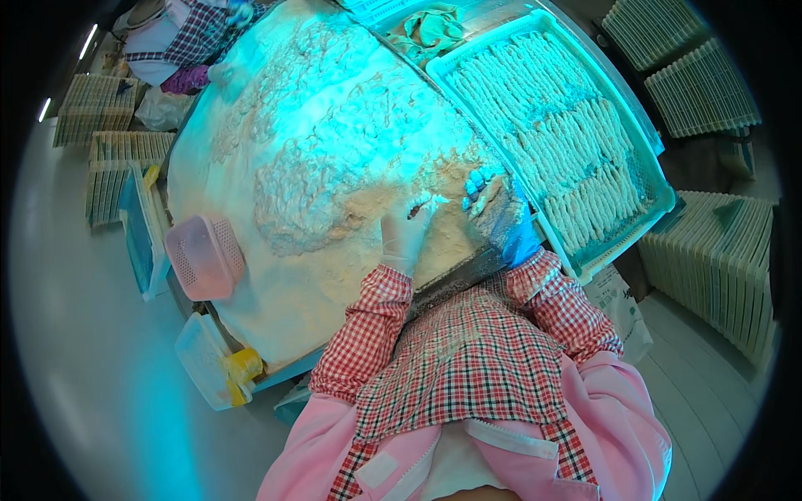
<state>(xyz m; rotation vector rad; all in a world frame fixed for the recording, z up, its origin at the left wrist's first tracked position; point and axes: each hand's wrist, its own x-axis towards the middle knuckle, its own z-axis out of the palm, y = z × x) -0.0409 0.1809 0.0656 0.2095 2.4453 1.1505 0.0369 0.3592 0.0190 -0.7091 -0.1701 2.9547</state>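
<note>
A broad heap of pale, floury coating covers the worktable in front of me. My left hand, in a whitish glove dusted with coating, is at the near edge of the heap. Its fingers are drawn together around something small and coated that I cannot make out. Close by on the right, my right hand wears a blue glove, its fingers curled and caked with crumbs. What lies inside them is hidden. Beside that hand, a light green tray holds several rows of coated strips.
A pink perforated basket sits on the table's left edge, near a clear tub with yellow tape. A crumpled cloth lies behind the tray. Stacked trays stand right and left. Another person's purple sleeve reaches in at far left.
</note>
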